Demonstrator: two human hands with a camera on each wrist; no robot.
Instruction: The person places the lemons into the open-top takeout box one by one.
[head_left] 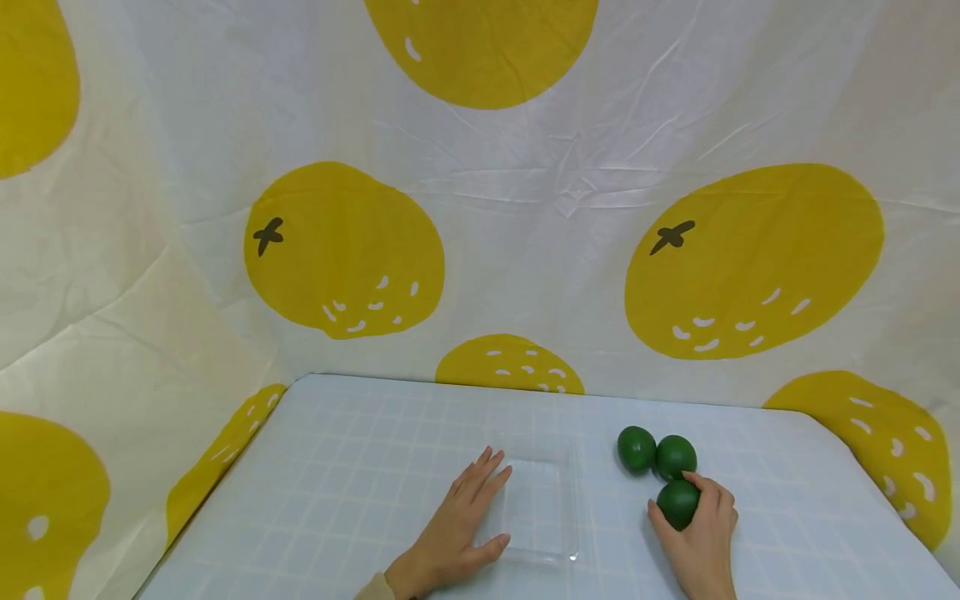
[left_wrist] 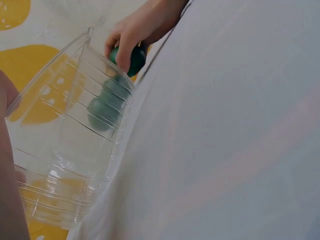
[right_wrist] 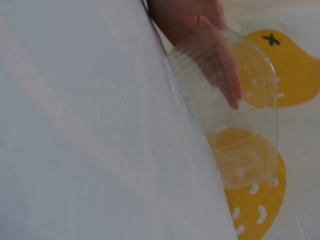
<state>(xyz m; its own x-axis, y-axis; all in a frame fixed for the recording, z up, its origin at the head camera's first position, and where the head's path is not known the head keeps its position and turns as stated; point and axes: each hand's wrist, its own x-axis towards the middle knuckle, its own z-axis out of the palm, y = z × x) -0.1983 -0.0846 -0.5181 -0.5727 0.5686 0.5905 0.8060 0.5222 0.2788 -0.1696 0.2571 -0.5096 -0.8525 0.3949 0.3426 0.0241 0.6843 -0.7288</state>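
A clear plastic container (head_left: 573,508) stands on the table, and in the head view its inside looks bare. My left hand (head_left: 459,521) rests at its left side, fingers straight and spread, thumb apart; through the clear wall the right wrist view shows the same hand (right_wrist: 212,55). To the right of the container, my right hand (head_left: 701,533) grips a smooth, dark green round fruit (head_left: 678,505) between thumb and fingers. Just beyond it, two similar green fruits (head_left: 637,450) sit side by side. The left wrist view catches the gripped fruit (left_wrist: 137,60) beside the container's wall (left_wrist: 75,100).
A pale blue cloth with a white grid covers the table (head_left: 360,467). Behind and to the left hangs a white curtain (head_left: 525,250) printed with large yellow fruits. The table's back edge meets the curtain.
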